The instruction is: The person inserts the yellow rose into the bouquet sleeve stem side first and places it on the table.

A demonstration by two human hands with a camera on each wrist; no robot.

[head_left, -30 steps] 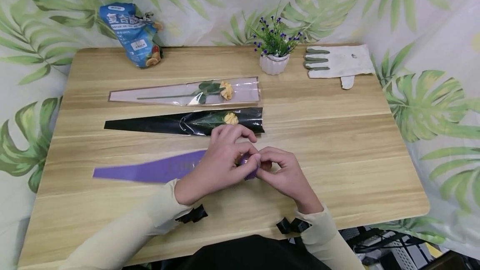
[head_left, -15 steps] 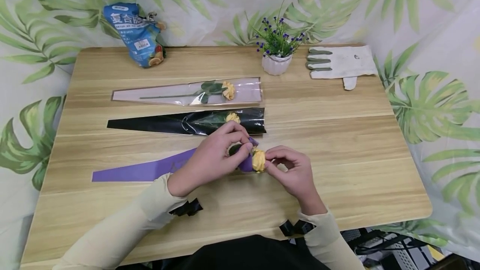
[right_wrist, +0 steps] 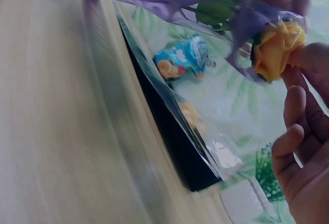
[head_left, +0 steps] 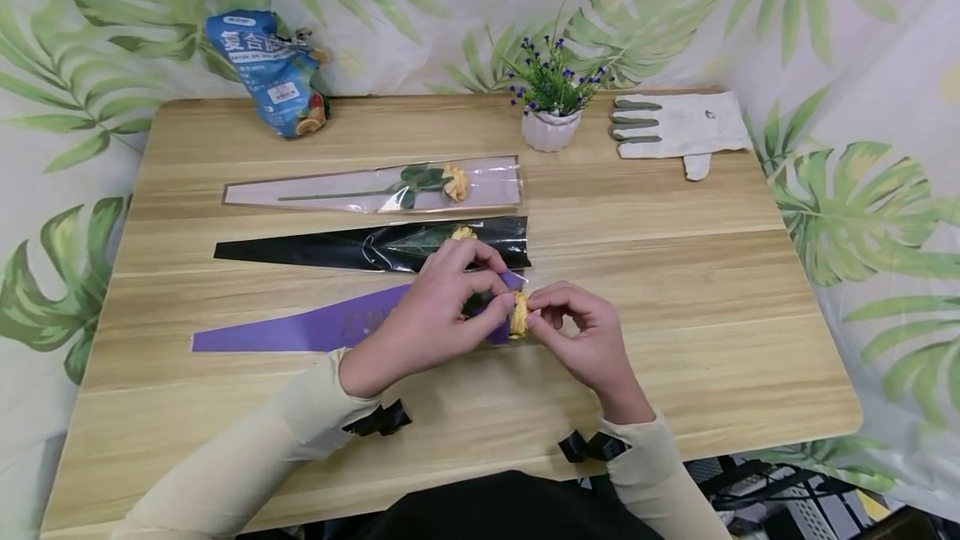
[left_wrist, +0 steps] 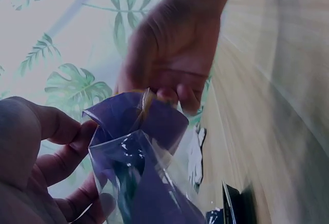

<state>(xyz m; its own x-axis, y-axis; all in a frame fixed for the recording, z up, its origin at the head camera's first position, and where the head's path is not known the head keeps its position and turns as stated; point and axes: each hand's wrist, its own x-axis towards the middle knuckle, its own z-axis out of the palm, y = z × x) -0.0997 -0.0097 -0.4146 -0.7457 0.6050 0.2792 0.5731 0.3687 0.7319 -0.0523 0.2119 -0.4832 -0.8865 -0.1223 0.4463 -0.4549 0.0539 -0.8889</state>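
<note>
A purple flower sleeve with a clear front (head_left: 292,332) stretches leftward from my hands in the head view. My left hand (head_left: 442,307) pinches its wide mouth between thumb and fingers and covers part of it. At that mouth sits a yellow rose (head_left: 518,315), whose petals the thumb and fingertips of my right hand (head_left: 581,340) pinch. In the right wrist view the rose head (right_wrist: 277,52) sticks out of the sleeve, with green leaves (right_wrist: 215,13) inside. The left wrist view shows the purple rim (left_wrist: 164,124) bent open beside my left fingers (left_wrist: 67,157).
Beyond the hands lie a black sleeve (head_left: 300,247) and a pale pink sleeve (head_left: 322,192), each holding a yellow rose. Along the back edge stand a blue snack bag (head_left: 273,77) and a potted purple-flowered plant (head_left: 551,127). A white glove (head_left: 690,125) lies at the back right.
The rose head, hidden one second ago, came into view at the sleeve's mouth and is now partly drawn back into it. My right hand shifted slightly right, keeping close to the mouth.
</note>
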